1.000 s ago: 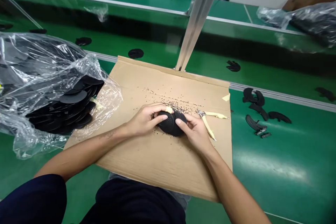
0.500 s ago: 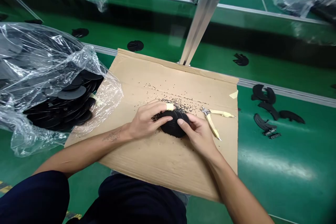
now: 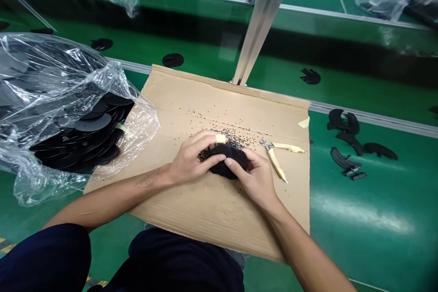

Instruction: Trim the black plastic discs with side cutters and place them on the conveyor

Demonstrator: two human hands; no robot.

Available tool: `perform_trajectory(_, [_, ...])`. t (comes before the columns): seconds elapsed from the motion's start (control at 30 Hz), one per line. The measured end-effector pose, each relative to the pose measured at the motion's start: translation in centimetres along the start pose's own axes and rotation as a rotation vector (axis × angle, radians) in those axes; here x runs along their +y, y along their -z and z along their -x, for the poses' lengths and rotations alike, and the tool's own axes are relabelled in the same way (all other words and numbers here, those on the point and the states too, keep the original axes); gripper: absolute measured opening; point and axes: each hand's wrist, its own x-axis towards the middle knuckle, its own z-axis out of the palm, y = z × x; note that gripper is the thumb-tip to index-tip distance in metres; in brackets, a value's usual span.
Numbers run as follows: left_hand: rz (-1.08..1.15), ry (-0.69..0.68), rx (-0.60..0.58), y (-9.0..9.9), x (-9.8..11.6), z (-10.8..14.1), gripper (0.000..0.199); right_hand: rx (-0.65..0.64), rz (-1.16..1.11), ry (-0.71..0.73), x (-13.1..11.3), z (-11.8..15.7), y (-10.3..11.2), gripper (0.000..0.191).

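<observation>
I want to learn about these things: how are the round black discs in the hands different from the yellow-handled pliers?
The round black discs are held between the left hand and right hand, while the yellow-handled metal pliers lie untouched. The discs are dark and round; the pliers are long and thin, with a silver head. Both are over the same brown cardboard sheet.

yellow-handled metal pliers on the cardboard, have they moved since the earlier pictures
No, the yellow-handled metal pliers keep their place against the right edge of the brown cardboard sheet.
</observation>
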Motion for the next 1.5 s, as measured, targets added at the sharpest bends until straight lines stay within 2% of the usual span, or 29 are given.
perform_trajectory(0.07, [0.094,0.116,-0.037,0.0,-0.2,0.0,0.034,0.037,0.004,0.02,-0.1,0.0,0.1,0.033])
perform_trajectory(0.17, [0.274,0.261,-0.159,0.0,-0.4,0.0,0.029,0.07,0.022,0.089,-0.3,-0.1,0.4,0.03])
perform_trajectory(0.27, [0.283,0.287,-0.187,0.0,-0.4,0.1,0.023,0.052,0.031,0.132,-0.3,-0.1,0.5,0.024])
perform_trajectory(0.47, [0.214,0.241,-0.045,0.1,-0.2,0.2,0.024,-0.021,0.112,0.149,0.1,0.1,0.7,0.02])
perform_trajectory(0.63, [0.249,0.131,-0.053,0.1,-0.3,0.1,0.026,-0.083,0.136,0.172,0.6,0.2,0.5,0.017])
perform_trajectory(0.87, [0.119,-0.12,-0.046,0.1,-0.4,0.1,0.022,-0.079,0.205,0.297,0.7,0.2,0.5,0.004])
perform_trajectory(1.0, [0.099,-0.167,-0.088,0.2,-0.4,0.0,0.024,-0.09,0.243,0.372,0.5,0.4,0.5,0.001])
perform_trajectory(1.2, [0.101,-0.213,-0.123,0.4,-0.5,-0.1,0.027,-0.093,0.308,0.383,0.5,0.5,0.4,0.009])
perform_trajectory(1.5, [0.127,-0.294,0.01,0.2,-0.5,-0.1,0.021,-0.114,0.265,0.452,0.2,0.6,0.2,0.007])
